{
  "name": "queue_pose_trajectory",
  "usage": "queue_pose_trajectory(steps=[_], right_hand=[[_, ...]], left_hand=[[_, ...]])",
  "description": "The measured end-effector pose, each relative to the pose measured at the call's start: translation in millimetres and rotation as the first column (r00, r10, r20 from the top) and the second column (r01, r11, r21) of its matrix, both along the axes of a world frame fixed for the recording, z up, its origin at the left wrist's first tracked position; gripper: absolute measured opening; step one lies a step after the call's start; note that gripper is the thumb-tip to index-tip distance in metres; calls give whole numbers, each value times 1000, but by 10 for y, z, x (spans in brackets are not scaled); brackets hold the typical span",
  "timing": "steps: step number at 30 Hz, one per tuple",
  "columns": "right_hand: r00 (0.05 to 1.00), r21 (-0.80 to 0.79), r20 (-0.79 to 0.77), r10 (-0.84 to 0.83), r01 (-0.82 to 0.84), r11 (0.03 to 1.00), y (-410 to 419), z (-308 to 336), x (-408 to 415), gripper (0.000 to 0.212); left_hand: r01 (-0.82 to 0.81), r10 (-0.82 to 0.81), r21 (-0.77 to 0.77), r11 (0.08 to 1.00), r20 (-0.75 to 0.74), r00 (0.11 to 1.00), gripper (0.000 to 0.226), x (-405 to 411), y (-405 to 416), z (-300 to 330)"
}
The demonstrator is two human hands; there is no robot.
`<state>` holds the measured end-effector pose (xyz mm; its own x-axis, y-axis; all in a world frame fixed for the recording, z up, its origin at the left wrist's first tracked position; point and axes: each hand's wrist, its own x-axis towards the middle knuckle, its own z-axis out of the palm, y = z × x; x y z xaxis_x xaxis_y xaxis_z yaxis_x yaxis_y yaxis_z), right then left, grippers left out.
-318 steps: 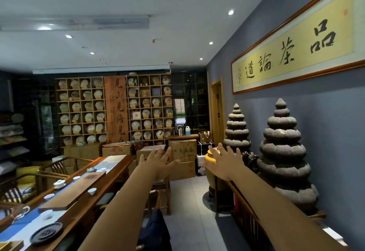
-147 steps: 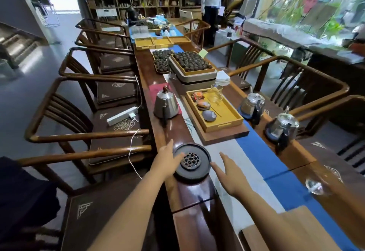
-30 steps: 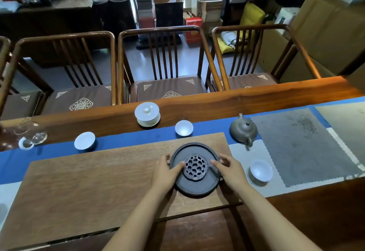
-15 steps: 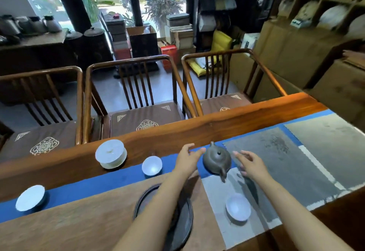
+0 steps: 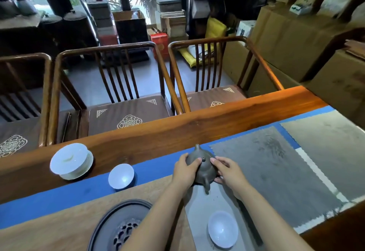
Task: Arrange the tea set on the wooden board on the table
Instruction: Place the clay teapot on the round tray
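Note:
A small brown clay teapot [image 5: 203, 168] sits between my two hands, just past the right end of the wooden board [image 5: 59, 229]. My left hand [image 5: 184, 172] grips its left side and my right hand [image 5: 228, 173] its right side; its spout points toward me. A dark round tray with a pierced centre [image 5: 116, 225] lies on the board, partly hidden by my left forearm. One white cup [image 5: 222, 229] stands on a grey mat to the right of the board, another white cup [image 5: 121, 175] on the blue runner. A white lidded bowl [image 5: 71, 160] stands at the far left.
A blue runner [image 5: 59, 199] crosses the long wooden table [image 5: 158, 138], with grey mats [image 5: 276, 169] to the right. Several wooden chairs [image 5: 110, 100] line the table's far side. Cardboard boxes [image 5: 296, 39] stand at the back right.
Both hands have closed in on the teapot and now hold its sides; half a second ago they hovered beside it. The view has tilted down slightly.

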<state>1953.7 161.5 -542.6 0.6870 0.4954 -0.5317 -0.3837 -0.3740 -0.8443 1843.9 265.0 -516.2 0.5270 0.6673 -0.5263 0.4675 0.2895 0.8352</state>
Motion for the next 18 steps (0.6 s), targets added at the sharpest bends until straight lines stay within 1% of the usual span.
queue_pose_trajectory(steps=[3, 6, 10, 14, 18], right_hand=[[1000, 3, -6, -7, 7, 1000, 12, -12, -3, 41], [1000, 3, 9, 9, -9, 1000, 18, 22, -11, 40], [999, 18, 49, 22, -23, 1000, 47, 214, -28, 40], [993, 43, 103, 56, -61, 997, 90, 516, -173, 40], [988, 79, 118, 97, -107, 991, 191, 853, -594, 21]], left_hand=[[24, -22, 78, 997, -34, 999, 57, -9, -11, -16], [30, -26, 112, 993, -37, 999, 57, -8, -4, -12], [5, -7, 132, 991, 18, 1000, 50, -42, 48, 79], [10, -16, 148, 989, 41, 999, 54, -250, 124, 317], [0, -5, 222, 975, 20, 1000, 53, -705, 245, 649]])
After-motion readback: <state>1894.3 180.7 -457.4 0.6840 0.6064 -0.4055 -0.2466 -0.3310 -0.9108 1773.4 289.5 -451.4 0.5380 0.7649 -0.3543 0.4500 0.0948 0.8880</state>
